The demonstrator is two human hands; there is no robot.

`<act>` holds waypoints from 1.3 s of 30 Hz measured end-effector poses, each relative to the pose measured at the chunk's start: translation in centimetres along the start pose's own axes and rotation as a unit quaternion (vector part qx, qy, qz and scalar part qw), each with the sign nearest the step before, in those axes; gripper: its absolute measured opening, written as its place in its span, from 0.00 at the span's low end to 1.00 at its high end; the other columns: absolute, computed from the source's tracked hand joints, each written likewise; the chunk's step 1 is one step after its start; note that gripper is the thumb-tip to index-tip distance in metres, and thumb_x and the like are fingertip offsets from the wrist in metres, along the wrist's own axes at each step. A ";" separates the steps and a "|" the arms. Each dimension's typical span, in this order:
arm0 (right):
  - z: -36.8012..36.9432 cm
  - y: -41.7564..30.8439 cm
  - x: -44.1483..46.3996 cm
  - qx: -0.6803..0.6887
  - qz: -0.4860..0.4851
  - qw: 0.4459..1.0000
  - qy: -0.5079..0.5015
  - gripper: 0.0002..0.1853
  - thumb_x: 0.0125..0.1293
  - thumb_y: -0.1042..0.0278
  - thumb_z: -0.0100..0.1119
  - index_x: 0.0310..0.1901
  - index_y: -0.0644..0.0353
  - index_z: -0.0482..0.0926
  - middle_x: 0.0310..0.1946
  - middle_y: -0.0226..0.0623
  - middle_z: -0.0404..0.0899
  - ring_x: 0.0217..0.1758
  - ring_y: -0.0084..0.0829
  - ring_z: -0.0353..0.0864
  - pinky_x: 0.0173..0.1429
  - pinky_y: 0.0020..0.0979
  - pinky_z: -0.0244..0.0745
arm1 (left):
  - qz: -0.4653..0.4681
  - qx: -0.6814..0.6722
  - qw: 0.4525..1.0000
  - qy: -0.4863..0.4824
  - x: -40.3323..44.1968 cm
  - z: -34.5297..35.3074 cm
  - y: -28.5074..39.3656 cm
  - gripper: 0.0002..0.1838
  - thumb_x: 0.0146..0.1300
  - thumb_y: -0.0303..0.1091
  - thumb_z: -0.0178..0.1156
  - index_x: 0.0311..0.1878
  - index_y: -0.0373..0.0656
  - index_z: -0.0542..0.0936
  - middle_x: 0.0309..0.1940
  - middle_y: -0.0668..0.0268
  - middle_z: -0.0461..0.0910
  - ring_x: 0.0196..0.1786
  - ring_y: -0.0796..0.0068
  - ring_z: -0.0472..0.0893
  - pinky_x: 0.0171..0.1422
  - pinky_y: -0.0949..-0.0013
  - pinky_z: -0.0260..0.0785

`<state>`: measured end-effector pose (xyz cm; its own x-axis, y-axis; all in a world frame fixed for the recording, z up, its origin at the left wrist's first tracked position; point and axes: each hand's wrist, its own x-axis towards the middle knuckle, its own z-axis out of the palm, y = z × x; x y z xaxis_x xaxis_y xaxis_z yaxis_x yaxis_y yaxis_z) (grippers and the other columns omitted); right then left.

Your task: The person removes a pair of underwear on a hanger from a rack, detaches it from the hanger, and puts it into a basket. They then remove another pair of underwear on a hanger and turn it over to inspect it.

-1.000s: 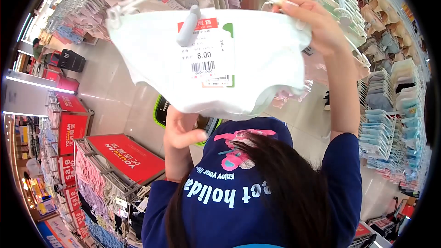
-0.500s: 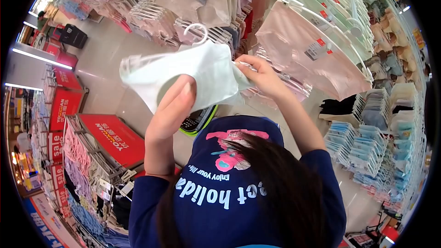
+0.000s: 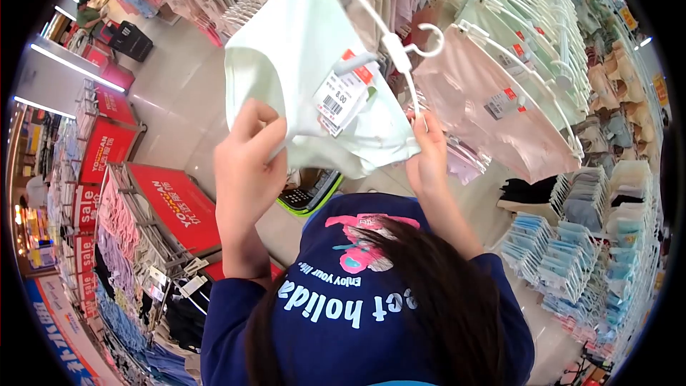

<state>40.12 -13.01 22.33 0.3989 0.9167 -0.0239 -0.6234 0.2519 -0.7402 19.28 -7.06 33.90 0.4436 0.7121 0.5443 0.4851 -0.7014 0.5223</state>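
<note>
A pale green garment (image 3: 307,50) hangs tilted on a white hanger (image 3: 389,43), its hook pointing right. My right hand (image 3: 429,154) pinches the hanger's lower end together with the garment's corner. On the other side, my left hand (image 3: 250,164) has its fingers curled on the garment's lower left edge. A price tag (image 3: 341,96) reading 8.00 faces the camera, with a grey security tag (image 3: 355,63) above it. Just right of the hanger, a pink garment (image 3: 493,100) hangs on the rack.
Racks of hanging garments (image 3: 557,250) line the right side. At the left stands a display with a red sign (image 3: 175,204). A black and green basket (image 3: 311,193) is behind my left hand. A person (image 3: 87,16) stands far left near a black bin (image 3: 131,41).
The garment has turned from partly folded to tilted with its tag side showing, and it has risen. My left fingers have curled onto its edge; my right hand stays at its right end.
</note>
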 end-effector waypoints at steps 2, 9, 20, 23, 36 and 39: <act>-0.4 1.4 -0.3 0.052 0.017 0.998 0.000 0.09 0.65 0.65 0.45 0.41 0.61 0.69 0.34 0.29 0.72 0.38 0.19 0.72 0.44 0.24 0.67 | 0.082 0.144 0.982 0.089 -0.1 -0.4 -0.6 0.14 0.31 0.17 0.55 0.27 0.42 0.77 0.19 0.67 0.65 0.20 0.71 0.66 0.21 0.74 0.57; -0.3 4.7 -1.8 0.196 0.177 0.963 -0.053 0.16 0.66 0.64 0.41 0.55 0.51 0.61 0.53 0.32 0.66 0.57 0.33 0.64 0.60 0.42 0.60 | 0.279 0.185 0.911 0.240 -2.6 0.4 0.8 0.15 0.27 0.30 0.59 0.27 0.51 0.80 0.26 0.74 0.60 0.27 0.77 0.64 0.26 0.75 0.57; -1.9 5.7 -2.1 0.199 0.239 0.935 -0.172 0.23 0.63 0.63 0.46 0.60 0.54 0.58 0.57 0.32 0.63 0.61 0.31 0.62 0.61 0.38 0.60 | 0.431 0.109 0.825 0.349 -2.1 3.1 1.7 0.16 0.28 0.23 0.59 0.27 0.48 0.70 0.26 0.73 0.58 0.26 0.78 0.60 0.25 0.79 0.53; -0.8 5.2 -1.7 0.209 0.211 0.939 -0.174 0.24 0.63 0.63 0.46 0.60 0.54 0.57 0.57 0.31 0.63 0.61 0.30 0.62 0.61 0.38 0.60 | 0.427 0.116 0.834 0.328 -2.2 2.6 2.2 0.16 0.29 0.22 0.58 0.25 0.49 0.69 0.25 0.74 0.58 0.25 0.81 0.58 0.26 0.80 0.51; -4.9 4.0 -0.1 0.271 0.187 0.943 -0.056 0.20 0.64 0.64 0.46 0.57 0.53 0.60 0.53 0.30 0.66 0.55 0.27 0.67 0.56 0.35 0.65 | 0.269 0.009 0.961 0.065 -3.0 -0.2 1.7 0.11 0.27 0.28 0.57 0.18 0.45 0.67 0.20 0.69 0.69 0.20 0.75 0.69 0.20 0.74 0.57; -3.3 1.8 0.6 0.123 0.081 0.988 -0.053 0.13 0.64 0.65 0.46 0.48 0.59 0.67 0.44 0.32 0.71 0.46 0.24 0.71 0.50 0.28 0.68 | 0.090 -0.163 0.981 0.059 -3.3 0.7 -0.1 0.15 0.32 0.19 0.64 0.18 0.43 0.66 0.16 0.67 0.68 0.18 0.72 0.69 0.21 0.74 0.59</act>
<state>41.45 -13.07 18.76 0.2157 0.9753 -0.0485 -0.8230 0.1549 -0.5465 18.30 -9.28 31.61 0.3999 0.5802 0.7095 0.1309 -0.8024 0.5823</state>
